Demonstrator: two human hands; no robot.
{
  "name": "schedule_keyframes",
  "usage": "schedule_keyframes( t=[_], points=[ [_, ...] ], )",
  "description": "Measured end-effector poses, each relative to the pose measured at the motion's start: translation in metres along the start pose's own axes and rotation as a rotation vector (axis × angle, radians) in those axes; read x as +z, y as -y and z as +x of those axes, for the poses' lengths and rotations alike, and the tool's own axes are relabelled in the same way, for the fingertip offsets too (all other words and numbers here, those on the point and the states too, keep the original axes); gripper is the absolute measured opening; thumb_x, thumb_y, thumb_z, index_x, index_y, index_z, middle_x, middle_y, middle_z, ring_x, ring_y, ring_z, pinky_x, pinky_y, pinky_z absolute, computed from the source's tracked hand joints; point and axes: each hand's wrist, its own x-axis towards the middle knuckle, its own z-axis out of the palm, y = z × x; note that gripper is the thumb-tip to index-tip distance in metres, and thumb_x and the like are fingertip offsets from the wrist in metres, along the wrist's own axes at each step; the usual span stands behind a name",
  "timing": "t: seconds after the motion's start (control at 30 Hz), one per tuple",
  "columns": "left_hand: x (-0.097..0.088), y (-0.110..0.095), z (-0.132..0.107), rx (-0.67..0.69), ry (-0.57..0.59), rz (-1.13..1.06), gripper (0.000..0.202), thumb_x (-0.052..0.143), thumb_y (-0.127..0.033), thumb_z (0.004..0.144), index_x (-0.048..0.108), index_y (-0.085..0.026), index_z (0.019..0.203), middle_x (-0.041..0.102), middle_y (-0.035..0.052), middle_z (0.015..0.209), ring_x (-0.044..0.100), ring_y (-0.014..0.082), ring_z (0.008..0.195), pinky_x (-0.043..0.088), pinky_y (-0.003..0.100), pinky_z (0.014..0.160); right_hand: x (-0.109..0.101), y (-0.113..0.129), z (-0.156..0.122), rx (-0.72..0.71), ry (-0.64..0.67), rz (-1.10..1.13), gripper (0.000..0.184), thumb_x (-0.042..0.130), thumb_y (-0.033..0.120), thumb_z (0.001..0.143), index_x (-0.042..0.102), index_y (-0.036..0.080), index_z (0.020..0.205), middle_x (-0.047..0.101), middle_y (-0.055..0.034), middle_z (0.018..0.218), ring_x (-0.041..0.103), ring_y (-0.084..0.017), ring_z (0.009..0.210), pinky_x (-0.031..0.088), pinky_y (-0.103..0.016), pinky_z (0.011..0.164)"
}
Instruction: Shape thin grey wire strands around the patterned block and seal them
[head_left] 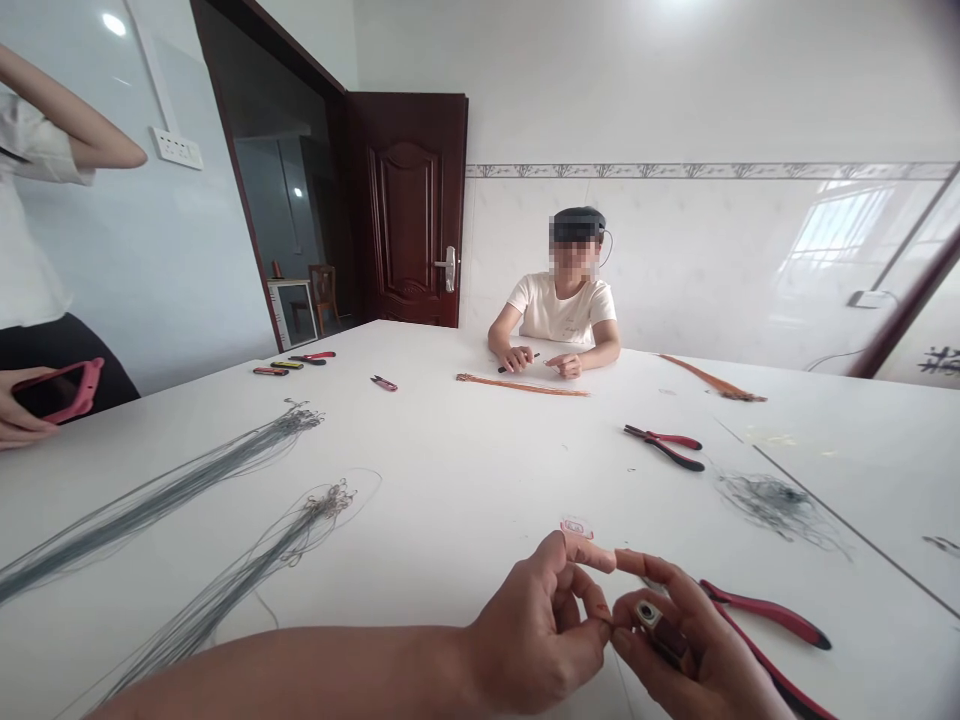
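My left hand (536,625) reaches in from the lower left, its thumb and a finger pinched together on something too small to make out. My right hand (697,640) is curled around a small dark-red lighter-like object (664,630) with a metal-rimmed round opening. The fingertips of both hands meet above the table. Partly behind my right hand lie red-and-black handled pliers (780,612), their jaws hidden. Just beyond my hands is a small clear piece with a red print (577,527).
Two bundles of thin grey lines (217,465) with curled ends lie left on the white table (450,480). Other pliers (664,445), a tangle of grey line (784,505), orange strands (525,386) and small snips (384,383) lie around. A person (566,310) sits opposite; another (34,230) stands left.
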Motion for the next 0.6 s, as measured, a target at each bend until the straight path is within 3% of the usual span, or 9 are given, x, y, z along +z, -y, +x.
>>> schedule_keyframes(
  t=[0.13, 0.37, 0.6],
  points=[
    [0.0002, 0.0017, 0.0012, -0.023, 0.015, -0.006, 0.036, 0.050, -0.012, 0.075, 0.042, -0.021, 0.109, 0.049, -0.0020, 0.079, 0.036, 0.0025, 0.053, 0.031, 0.017, 0.050, -0.0010, 0.0068, -0.0023, -0.004, 0.035, -0.038, 0.039, 0.053, 0.039, 0.076, 0.042, 0.024, 0.110, 0.048, 0.0062, 0.061, 0.032, -0.008, 0.048, 0.024, -0.021, 0.047],
    [0.0005, -0.0006, 0.0008, -0.083, 0.008, -0.075, 0.036, 0.054, -0.014, 0.074, 0.043, -0.021, 0.107, 0.049, -0.0023, 0.078, 0.037, 0.0018, 0.053, 0.032, 0.017, 0.051, 0.0021, 0.0073, -0.0037, -0.005, 0.025, -0.035, 0.040, 0.051, 0.043, 0.076, 0.042, 0.023, 0.109, 0.042, 0.0069, 0.057, 0.031, -0.008, 0.046, 0.022, -0.022, 0.046],
    [0.0008, 0.0009, 0.0004, -0.089, 0.003, -0.122, 0.037, 0.053, -0.014, 0.075, 0.044, -0.021, 0.110, 0.050, -0.0011, 0.081, 0.040, 0.0029, 0.057, 0.034, 0.017, 0.052, 0.0014, 0.0027, -0.0035, -0.001, 0.022, -0.043, 0.039, 0.048, 0.046, 0.077, 0.038, 0.026, 0.109, 0.049, 0.0054, 0.064, 0.040, -0.010, 0.050, 0.025, -0.023, 0.047]
  ],
)
